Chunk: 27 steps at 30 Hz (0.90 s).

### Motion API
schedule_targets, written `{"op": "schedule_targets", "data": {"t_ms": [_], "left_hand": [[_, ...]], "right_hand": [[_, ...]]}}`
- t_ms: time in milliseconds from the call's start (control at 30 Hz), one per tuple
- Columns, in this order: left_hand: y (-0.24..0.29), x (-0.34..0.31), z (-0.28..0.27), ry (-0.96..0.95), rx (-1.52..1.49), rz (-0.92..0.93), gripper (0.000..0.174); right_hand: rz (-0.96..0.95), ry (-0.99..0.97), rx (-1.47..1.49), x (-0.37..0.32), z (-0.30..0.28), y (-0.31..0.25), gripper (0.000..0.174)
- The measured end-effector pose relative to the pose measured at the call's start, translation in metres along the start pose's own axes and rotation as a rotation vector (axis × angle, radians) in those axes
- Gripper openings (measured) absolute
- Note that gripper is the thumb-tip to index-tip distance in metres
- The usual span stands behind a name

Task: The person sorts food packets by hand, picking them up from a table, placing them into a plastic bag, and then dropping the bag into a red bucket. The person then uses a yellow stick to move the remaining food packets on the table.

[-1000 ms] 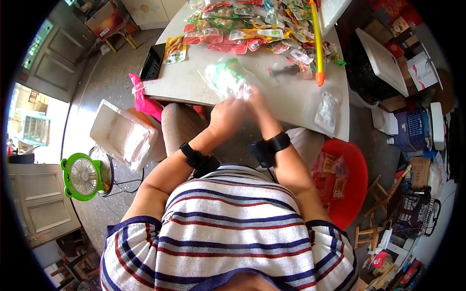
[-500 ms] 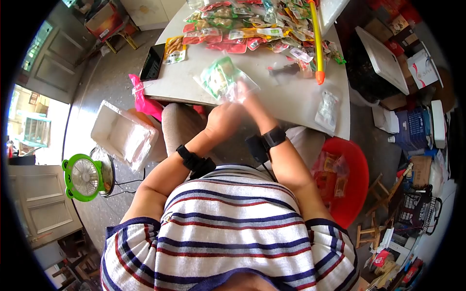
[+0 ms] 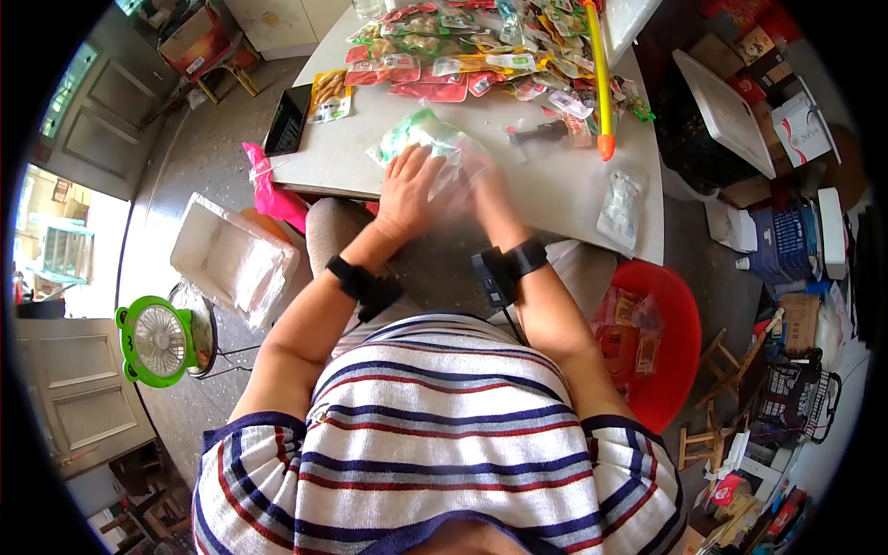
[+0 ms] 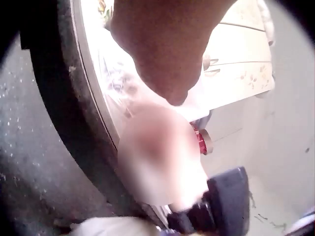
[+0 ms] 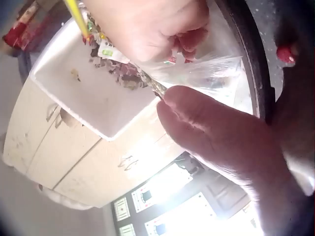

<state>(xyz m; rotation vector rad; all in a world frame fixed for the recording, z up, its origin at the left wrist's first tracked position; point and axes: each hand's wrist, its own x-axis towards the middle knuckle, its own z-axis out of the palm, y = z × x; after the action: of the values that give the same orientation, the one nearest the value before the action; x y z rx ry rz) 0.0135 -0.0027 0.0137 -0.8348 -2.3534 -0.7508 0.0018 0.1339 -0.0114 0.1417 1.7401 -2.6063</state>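
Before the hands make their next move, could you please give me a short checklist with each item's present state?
1. Left hand at the bag: ok, fingers lie over its near side.
2. Right hand gripping firmly: cannot tell, blurred in the head view.
3. Bag over the table: ok, near the person's edge.
4. Bag's seal: cannot tell, too blurred.
5. Phone out of the way: ok, apart from the bag, to its left.
6. Yellow stick clear of both hands: ok, off to the right.
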Motion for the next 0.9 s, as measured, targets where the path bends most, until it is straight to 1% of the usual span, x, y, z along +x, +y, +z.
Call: {"op": "schedule_targets", "data": {"t_ms": [33, 67, 167, 200, 300, 367, 400, 467, 500, 533, 600, 633, 667, 700, 733, 767, 800, 833, 900], "left_hand": [[-0.006, 0.004, 0.000, -0.022, 0.086, 0.022, 0.039], [-0.013, 0.005, 0.001, -0.099, 0.173, 0.031, 0.041], [-0.040, 0.006, 0.008, -0.354, 0.190, 0.130, 0.039], [-0.042, 0.009, 0.004, -0.416, 0.147, 0.123, 0.037], [-0.043, 0.013, -0.009, -0.524, 0.033, 0.131, 0.035], [-0.049, 0.012, -0.003, -0.464, 0.073, 0.061, 0.041], [-0.050, 0.012, -0.002, -0.432, 0.093, 0.024, 0.044], [-0.041, 0.004, 0.000, -0.352, 0.197, 0.099, 0.053], [-0.032, -0.001, 0.002, -0.313, 0.246, 0.136, 0.058], [-0.021, -0.008, 0.005, -0.429, 0.204, 0.123, 0.067], [-0.012, -0.021, 0.004, -0.354, 0.209, 0.129, 0.067], [-0.009, -0.024, 0.005, -0.317, 0.211, 0.137, 0.066], [-0.007, -0.027, 0.005, -0.298, 0.193, 0.158, 0.055], [-0.008, -0.030, 0.009, -0.272, 0.205, 0.157, 0.051], [-0.010, -0.033, 0.015, -0.245, 0.219, 0.155, 0.046], [-0.011, -0.033, 0.020, -0.213, 0.234, 0.156, 0.041], [-0.013, -0.032, 0.020, -0.177, 0.204, 0.172, 0.032], [-0.015, -0.031, 0.018, -0.196, 0.188, 0.191, 0.032], [-0.018, -0.026, 0.008, -0.236, 0.143, 0.246, 0.031]], "right_hand": [[-0.063, 0.018, -0.002, 0.002, 0.003, 0.003, 0.025], [-0.005, 0.022, 0.131, 0.000, 0.004, 0.005, 0.019], [-0.026, 0.197, 0.077, -0.003, -0.007, 0.019, 0.013], [-0.043, 0.207, 0.056, -0.002, -0.011, 0.020, 0.012], [-0.064, 0.227, -0.027, -0.006, -0.021, 0.021, 0.012], [-0.057, 0.219, -0.114, -0.010, -0.024, 0.020, 0.014], [-0.043, 0.205, -0.104, -0.012, -0.025, 0.018, 0.014], [-0.015, 0.181, -0.084, -0.017, -0.027, 0.011, 0.014], [-0.009, 0.213, -0.154, -0.021, -0.027, 0.004, 0.014], [0.000, 0.244, -0.224, -0.025, -0.026, -0.005, 0.015], [-0.021, 0.314, -0.376, -0.029, -0.028, -0.014, 0.015], [-0.135, 0.308, -0.512, -0.026, -0.035, -0.014, 0.015], [-0.245, 0.302, -0.649, -0.022, -0.045, -0.010, 0.015], [-0.353, 0.292, -0.786, -0.021, -0.051, -0.006, 0.015], [-0.466, 0.298, -0.847, -0.019, -0.055, -0.002, 0.021], [-0.571, 0.263, -0.976, -0.018, -0.058, -0.001, 0.025], [-0.679, 0.230, -1.106, -0.017, -0.058, -0.005, 0.029], [-0.781, 0.196, -1.237, -0.018, -0.059, -0.008, 0.033], [-0.919, 0.143, -1.302, -0.021, -0.055, -0.010, 0.042]]}}
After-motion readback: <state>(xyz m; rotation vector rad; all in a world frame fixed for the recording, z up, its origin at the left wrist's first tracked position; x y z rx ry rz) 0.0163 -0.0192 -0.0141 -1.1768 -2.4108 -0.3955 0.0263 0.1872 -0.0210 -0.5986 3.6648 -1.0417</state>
